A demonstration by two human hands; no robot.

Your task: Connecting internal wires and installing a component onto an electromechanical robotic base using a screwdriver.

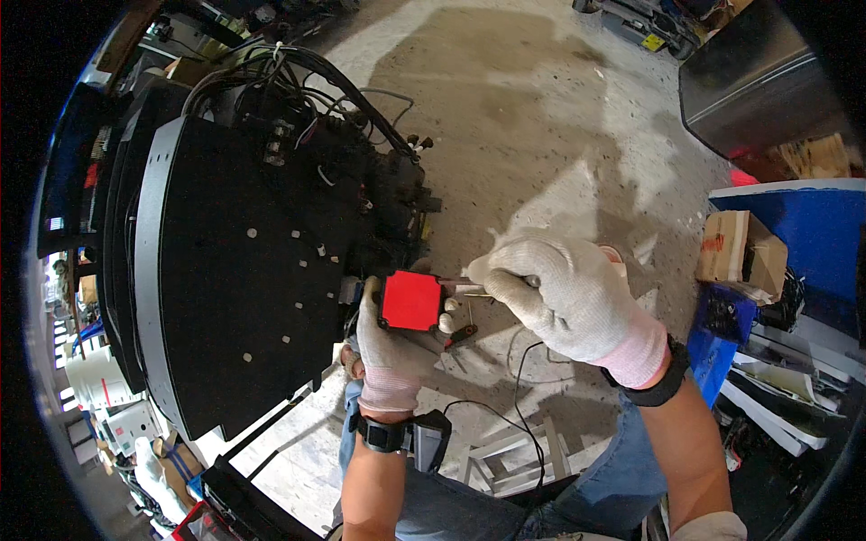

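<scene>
My left hand [388,347], in a whitish knit glove, is closed around a small box with a square red face and black corners [412,300]. It holds the box beside the edge of a large black machine panel [244,261]. To its right, my gloved right hand [564,293] is closed, thumb and fingers pinched together. Thin dark and yellowish pieces [465,287] run between the box's right side and those fingertips; their kind is unclear. Below the box, a red-and-black handled tool [461,337] shows on the floor.
Bundled black cables [307,59] arch over the machine's far end. On the right, a cardboard box [741,252] sits among blue bins and stacked flat pieces [785,379]. A pale metal frame [514,460] and a black cable [519,388] lie near my knees.
</scene>
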